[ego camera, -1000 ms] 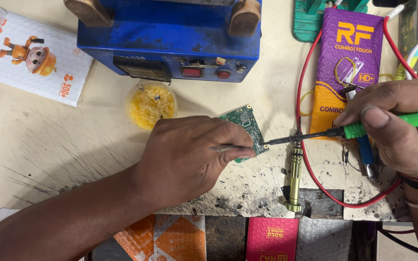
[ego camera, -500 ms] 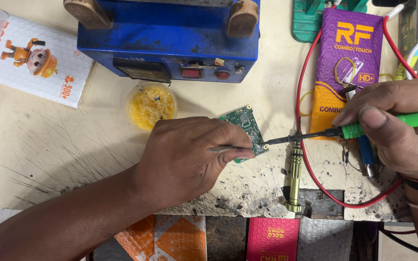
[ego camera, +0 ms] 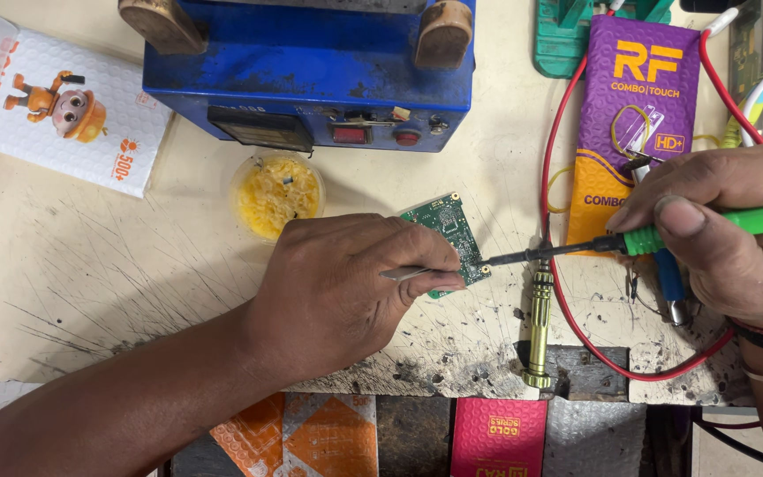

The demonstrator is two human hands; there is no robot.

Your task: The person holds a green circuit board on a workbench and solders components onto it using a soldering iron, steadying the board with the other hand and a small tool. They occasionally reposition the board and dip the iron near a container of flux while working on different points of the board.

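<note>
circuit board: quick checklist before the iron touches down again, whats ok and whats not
1. Circuit board pinned by left hand: ok.
2. Tweezers in that hand: ok; what their tips grip is hidden: cannot tell.
3. Soldering iron gripped by right hand: ok.
4. Iron tip at the board's right edge, contact: cannot tell.
5. Red wire runs under the iron: not ok.
6. Yellow flux tub open, close by: ok.

Scratched, scorched matt worktop (ego camera: 134, 291); glossy green plastic soldering iron (ego camera: 708, 228) handle; painted blue metal machine (ego camera: 311, 79); brassy metal screwdriver (ego camera: 539, 322).
</note>
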